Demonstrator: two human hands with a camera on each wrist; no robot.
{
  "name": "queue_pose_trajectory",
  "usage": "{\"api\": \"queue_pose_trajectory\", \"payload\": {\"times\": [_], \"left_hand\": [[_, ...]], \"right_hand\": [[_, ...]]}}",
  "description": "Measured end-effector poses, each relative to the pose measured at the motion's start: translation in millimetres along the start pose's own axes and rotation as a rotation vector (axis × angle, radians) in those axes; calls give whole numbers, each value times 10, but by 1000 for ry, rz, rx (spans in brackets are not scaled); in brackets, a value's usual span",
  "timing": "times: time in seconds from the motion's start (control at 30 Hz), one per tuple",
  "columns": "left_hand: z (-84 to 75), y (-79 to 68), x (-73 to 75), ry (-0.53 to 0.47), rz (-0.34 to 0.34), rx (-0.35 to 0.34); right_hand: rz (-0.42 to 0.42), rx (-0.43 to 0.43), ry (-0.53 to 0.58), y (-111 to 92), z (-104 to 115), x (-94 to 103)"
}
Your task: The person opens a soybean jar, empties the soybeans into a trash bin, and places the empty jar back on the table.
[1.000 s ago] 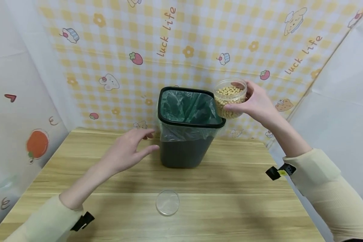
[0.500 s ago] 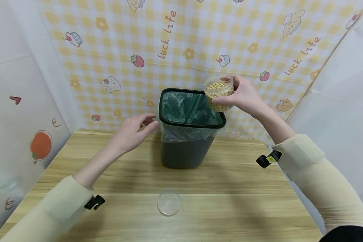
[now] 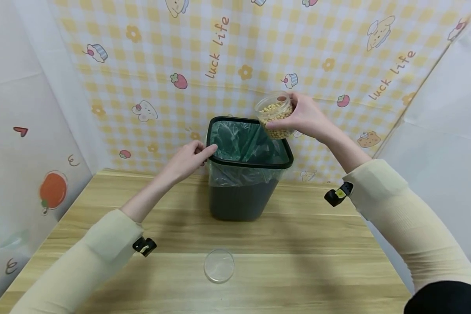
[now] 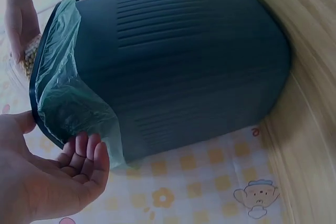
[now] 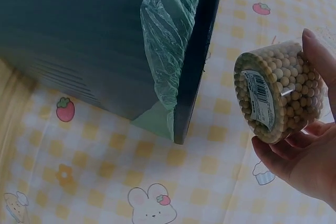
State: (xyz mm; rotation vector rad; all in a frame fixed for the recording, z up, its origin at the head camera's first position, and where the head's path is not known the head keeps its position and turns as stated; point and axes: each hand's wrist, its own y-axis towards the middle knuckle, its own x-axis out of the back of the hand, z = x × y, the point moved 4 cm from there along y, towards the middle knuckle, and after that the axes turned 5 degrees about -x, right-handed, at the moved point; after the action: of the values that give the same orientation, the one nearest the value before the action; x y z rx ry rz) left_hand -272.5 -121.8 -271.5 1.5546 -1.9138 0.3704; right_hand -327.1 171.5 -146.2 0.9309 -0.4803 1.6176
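"luck life" (image 3: pixel 216 48) twice on checked cloth (image 3: pixel 271 48)

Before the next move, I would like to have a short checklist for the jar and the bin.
1. Jar held by right hand: ok.
2. Lid off the jar: ok, it lies on the table.
3. Bag lining the bin: ok, it hangs out below the rim.
4. Bin upright on the table: ok.
5. Left hand gripping the rim firmly: cannot tell.
6. Jar wholly above the bin: cannot tell from these views.
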Motion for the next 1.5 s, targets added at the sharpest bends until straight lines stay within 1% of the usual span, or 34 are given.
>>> {"api": "queue_pose_trajectory", "payload": {"times": [0.1,0.23,0.33,0.47,0.63,0.8,1.1,1.27,1.5], "left_hand": [[13,27,-22,-59,7,35],[44,49,-69,-173,12,66],[61,62,-105,-244,2,66],[67,62,-130,-314,-25,51],[94,42,-158,-385,-41,67],[106,47,-174,-413,-60,75],[102,60,-214,-471,-82,77],[111,65,-224,-493,-88,76],[125,70,-224,-510,-89,75]], "right_hand": [[8,12,-64,52,46,-30],[16,32,-157,106,105,-55],[26,52,-210,138,146,-66],[48,74,-249,186,191,-94],[94,102,-306,247,267,-172],[143,121,-370,299,318,-233],[241,110,-409,358,295,-290],[264,110,-458,375,282,-309],[285,86,-523,395,285,-339]]}}
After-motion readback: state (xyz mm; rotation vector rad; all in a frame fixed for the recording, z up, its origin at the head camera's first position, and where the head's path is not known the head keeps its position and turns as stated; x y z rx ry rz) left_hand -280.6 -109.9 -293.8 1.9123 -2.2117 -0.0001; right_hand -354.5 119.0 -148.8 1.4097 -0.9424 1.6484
